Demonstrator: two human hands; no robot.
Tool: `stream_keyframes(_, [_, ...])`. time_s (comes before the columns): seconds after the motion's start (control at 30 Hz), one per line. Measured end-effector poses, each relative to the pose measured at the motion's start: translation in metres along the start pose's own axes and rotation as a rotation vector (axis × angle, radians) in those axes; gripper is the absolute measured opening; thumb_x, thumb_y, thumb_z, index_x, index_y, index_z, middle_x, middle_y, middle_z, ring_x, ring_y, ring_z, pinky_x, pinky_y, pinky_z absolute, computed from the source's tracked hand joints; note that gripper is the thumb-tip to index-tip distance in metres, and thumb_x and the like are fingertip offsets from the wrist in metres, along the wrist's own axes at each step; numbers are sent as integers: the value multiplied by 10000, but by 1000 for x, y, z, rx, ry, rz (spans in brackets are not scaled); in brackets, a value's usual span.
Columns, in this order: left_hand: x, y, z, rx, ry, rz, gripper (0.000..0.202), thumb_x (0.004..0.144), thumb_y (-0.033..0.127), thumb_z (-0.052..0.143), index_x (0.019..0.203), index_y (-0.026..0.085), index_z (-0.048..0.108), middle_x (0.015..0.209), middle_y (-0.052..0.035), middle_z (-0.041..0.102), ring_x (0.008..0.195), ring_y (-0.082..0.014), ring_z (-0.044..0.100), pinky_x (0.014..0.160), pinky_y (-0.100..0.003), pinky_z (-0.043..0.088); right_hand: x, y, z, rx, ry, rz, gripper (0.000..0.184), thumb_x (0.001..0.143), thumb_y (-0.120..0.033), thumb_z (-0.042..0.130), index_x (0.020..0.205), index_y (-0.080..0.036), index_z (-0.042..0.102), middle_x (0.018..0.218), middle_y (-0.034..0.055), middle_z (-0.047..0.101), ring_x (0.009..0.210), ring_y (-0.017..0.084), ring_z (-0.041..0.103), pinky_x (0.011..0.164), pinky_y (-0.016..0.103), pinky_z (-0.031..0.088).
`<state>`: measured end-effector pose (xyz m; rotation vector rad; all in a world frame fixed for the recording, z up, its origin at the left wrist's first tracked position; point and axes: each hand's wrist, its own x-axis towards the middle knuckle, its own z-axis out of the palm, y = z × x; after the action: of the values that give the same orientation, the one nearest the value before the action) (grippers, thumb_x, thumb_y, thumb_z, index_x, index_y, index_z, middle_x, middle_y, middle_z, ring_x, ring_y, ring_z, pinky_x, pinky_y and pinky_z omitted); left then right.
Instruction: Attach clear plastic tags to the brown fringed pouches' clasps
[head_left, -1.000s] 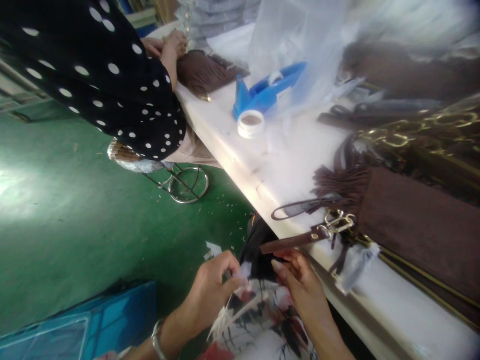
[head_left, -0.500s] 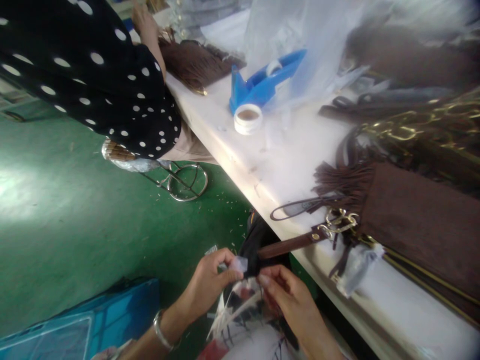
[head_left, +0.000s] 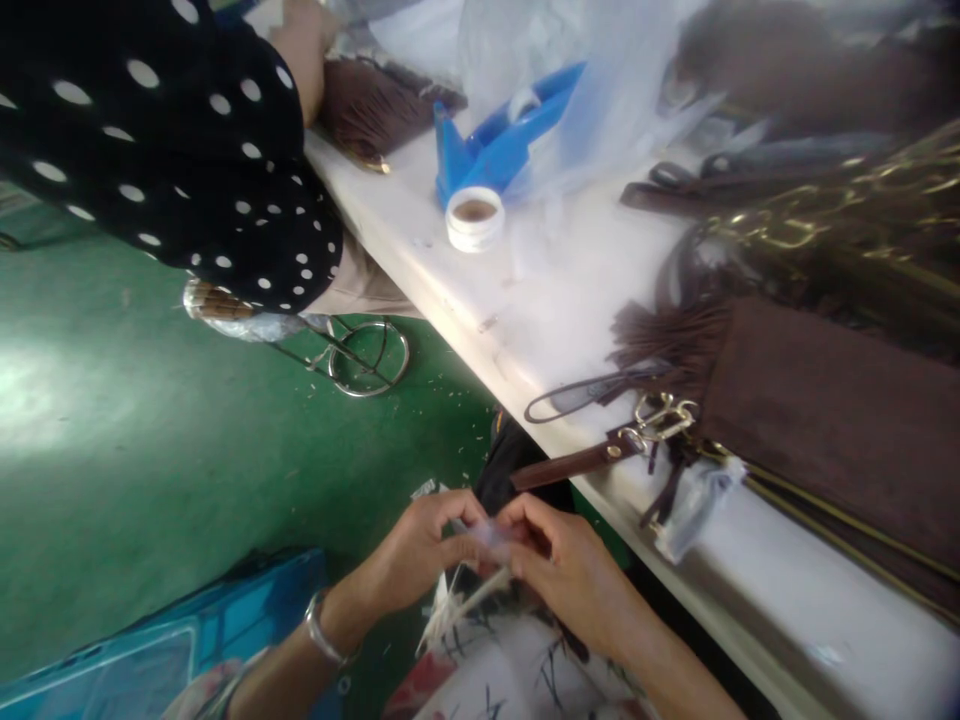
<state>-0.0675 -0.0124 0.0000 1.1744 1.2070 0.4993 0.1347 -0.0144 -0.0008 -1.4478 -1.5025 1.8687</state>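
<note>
Over my lap, my left hand and my right hand meet fingertip to fingertip on a small clear plastic piece; thin white strips trail down from it. A bracelet circles my left wrist. Just beyond my hands, a brown strap with a gold clasp hangs over the edge of the white table. The strap belongs to a brown fringed suede bag lying on the table to my right.
A person in a black polka-dot top sits on a stool at the table's far left, handling another brown bag. A blue tape dispenser, a tape roll, thread snips, clear bags and straps are on the table. A blue crate stands on the green floor.
My two hands have come together, and both now pinch the clear plastic piece. The camera view has shifted slightly, so the table sits higher in frame.
</note>
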Motion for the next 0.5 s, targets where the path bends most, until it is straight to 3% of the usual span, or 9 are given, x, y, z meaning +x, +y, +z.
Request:
stream_keyframes(0.2, [2,-7,4,-190,-27,-69,115,805,234,730,785,135,676,752,-24,688,715,-165,619,709,-246,454,-5,-1,0,-159,133,-163,106,890,-184,597,805,-231,639,766,-44,641,705,120,597,635,218,397])
stream_keyframes(0.33, [4,-10,7,-230,-30,-108,124,773,228,748,753,137,668,717,-4,651,690,-150,590,684,-236,446,-11,-3,-4,-156,46,-289,167,948,-200,528,837,-230,649,826,-18,604,740,122,588,691,229,415])
stream_keyframes(0.4, [5,-10,8,-211,-40,-96,115,764,218,749,744,136,671,722,-8,656,697,-153,591,689,-239,447,-13,2,-6,-151,22,-271,166,947,-188,522,841,-229,643,829,-22,593,742,119,582,684,226,410])
stream_keyframes(0.5, [6,-9,5,-174,-50,-78,88,793,212,714,776,135,676,758,-29,697,727,-175,626,714,-257,454,-13,17,-9,-135,108,-148,149,935,-188,527,814,-221,609,771,-35,582,717,121,564,666,229,405])
